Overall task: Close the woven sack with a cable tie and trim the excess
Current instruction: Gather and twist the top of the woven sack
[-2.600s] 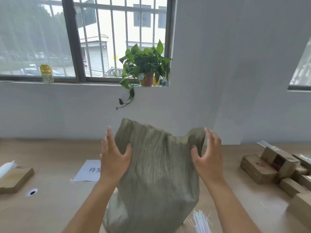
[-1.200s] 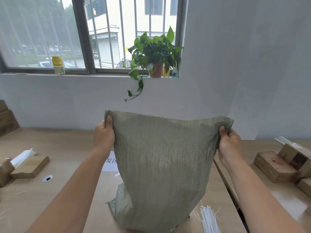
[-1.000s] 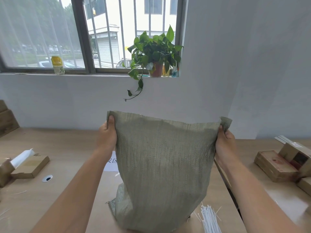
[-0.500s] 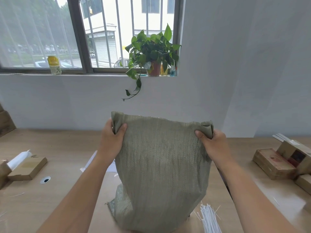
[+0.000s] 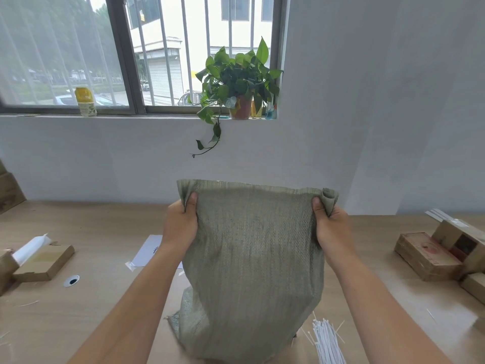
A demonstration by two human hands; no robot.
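A grey-green woven sack (image 5: 252, 258) stands upright on the wooden table (image 5: 78, 311) in front of me, its mouth held up and spread flat. My left hand (image 5: 179, 227) grips the sack's upper left corner, thumb on the near face. At the upper right corner my right hand (image 5: 332, 229) grips the cloth, which is folded and bunched over the fingers. A bundle of white cable ties (image 5: 328, 342) lies on the table by the sack's lower right side. No cutter shows.
Wooden boxes (image 5: 430, 256) are stacked at the right edge. A flat cardboard box with a white roll (image 5: 39, 258) lies at the left, near a round cable hole (image 5: 71, 280). A printed paper (image 5: 151, 249) lies behind the sack. A potted plant (image 5: 236, 85) sits on the windowsill.
Both hands shifted along the sack's mouth: first pulled wide apart to stretch it flat, then inward, folding the corners. The right corner is now bunched in my right hand.
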